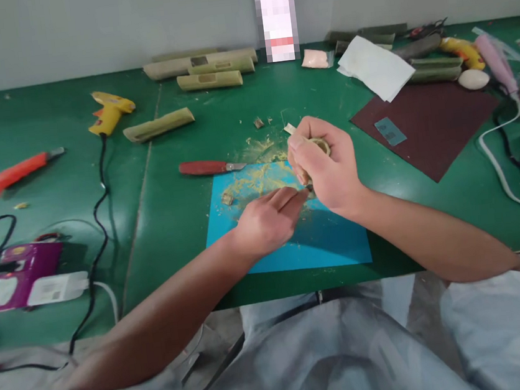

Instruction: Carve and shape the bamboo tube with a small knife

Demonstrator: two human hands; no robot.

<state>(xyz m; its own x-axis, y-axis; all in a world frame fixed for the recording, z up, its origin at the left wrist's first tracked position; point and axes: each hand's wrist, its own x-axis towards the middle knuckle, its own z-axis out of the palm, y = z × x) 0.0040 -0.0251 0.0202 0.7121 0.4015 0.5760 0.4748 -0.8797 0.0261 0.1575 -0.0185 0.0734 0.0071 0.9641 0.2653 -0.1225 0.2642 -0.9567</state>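
My right hand point(327, 165) is closed round a short piece of bamboo point(319, 144), its round cut end showing at the top of my fist. My left hand point(267, 219) is pinched on a small tool whose tip touches the lower end of that bamboo piece; the tool itself is mostly hidden. Both hands hover over a blue cutting mat point(294, 247) strewn with pale shavings point(252, 183). A red-handled knife point(207, 167) lies on the green table point(173, 217) just left of the mat.
Several cut bamboo sections point(208, 69) lie at the back. A yellow glue gun point(109, 110) and an orange-handled tool point(13, 174) sit left, with black cables point(97, 213). Dark sandpaper point(425, 123), white paper point(374, 66) and more tools are right. A purple box point(21, 282) stands front left.
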